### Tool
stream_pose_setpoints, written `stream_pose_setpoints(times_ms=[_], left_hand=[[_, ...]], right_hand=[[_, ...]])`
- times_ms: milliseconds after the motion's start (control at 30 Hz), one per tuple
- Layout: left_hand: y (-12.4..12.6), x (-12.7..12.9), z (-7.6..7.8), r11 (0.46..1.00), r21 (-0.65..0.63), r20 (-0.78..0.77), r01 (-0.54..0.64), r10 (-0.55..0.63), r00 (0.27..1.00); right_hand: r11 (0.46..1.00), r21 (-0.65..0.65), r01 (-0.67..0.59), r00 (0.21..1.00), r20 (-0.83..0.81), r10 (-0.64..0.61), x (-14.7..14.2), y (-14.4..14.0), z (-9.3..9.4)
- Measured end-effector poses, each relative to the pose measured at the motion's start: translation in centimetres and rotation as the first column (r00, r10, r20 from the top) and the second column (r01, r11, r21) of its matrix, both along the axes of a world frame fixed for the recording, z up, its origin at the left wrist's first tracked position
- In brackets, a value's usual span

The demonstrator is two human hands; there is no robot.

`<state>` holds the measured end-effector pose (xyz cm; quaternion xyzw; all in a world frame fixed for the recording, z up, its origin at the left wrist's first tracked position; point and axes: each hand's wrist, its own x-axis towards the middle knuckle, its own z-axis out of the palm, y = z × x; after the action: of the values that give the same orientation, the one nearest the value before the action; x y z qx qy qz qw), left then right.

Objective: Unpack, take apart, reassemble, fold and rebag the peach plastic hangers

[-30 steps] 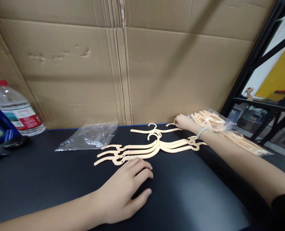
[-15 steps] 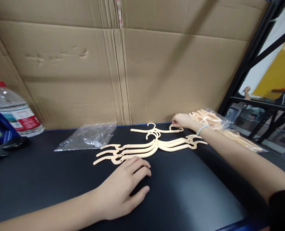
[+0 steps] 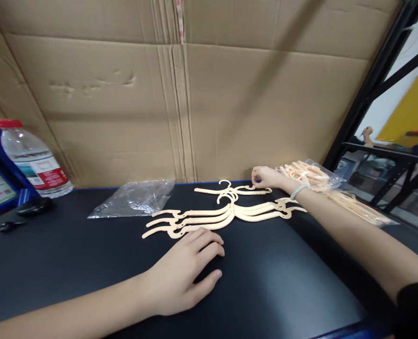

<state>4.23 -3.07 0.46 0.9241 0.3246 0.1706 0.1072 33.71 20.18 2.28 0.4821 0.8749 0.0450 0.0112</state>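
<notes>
Several cream plastic clothes hangers [image 3: 209, 225] lie nested in a row on the black tabletop, their hooks pointing away from me. Behind them is another cream hanger [image 3: 209, 191], its right arm reaching under the fingertips of my right hand [image 3: 267, 177]. Those fingers are curled in a pinch at that arm; the exact contact is partly hidden. My left hand [image 3: 189, 270] rests palm down on the table, fingers spread and loosely bent. Its fingertips lie just in front of the lower left arm of the nearest hanger, with nothing held.
A clear plastic bag [image 3: 133, 198] lies at the back left. Bagged cream hangers [image 3: 306, 174] and another long bag [image 3: 360, 207] sit at right. A water bottle [image 3: 41, 162] and small black objects [image 3: 36, 206] are at left. A cardboard wall [image 3: 124, 117] closes the back.
The right arm part of the rear hanger, upright beside my right fingers before, now lies lower and flatter. My left hand stays in place. The view has shifted slightly left.
</notes>
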Motion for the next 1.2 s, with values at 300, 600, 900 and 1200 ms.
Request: stream_pose_setpoints(times_ms=[300,600,900,1200], left_hand=[[-0.1,0.0,0.0,1.0,-0.001,0.01,-0.004,0.004,1.0],[0.0,-0.1,-0.1,1.0,-0.017,0.064,0.0,0.001,0.998],[1.0,0.1,-0.2,0.885,-0.453,0.438,-0.104,0.323,0.839],[0.9,0.2,-0.2,0.786,-0.618,0.626,0.032,0.468,0.624]], right_hand=[[0.986,-0.168,-0.005,0.99,-0.143,-0.019,0.1,0.0,0.0],[0.994,-0.103,0.032,0.836,-0.542,-0.083,0.0,-1.5,1.0],[0.931,-0.062,-0.361,0.36,-0.93,0.077,-8.2,-14.2,1.2],[0.905,-0.059,-0.422,0.484,-0.858,0.17,-10.0,-16.4,1.6]])
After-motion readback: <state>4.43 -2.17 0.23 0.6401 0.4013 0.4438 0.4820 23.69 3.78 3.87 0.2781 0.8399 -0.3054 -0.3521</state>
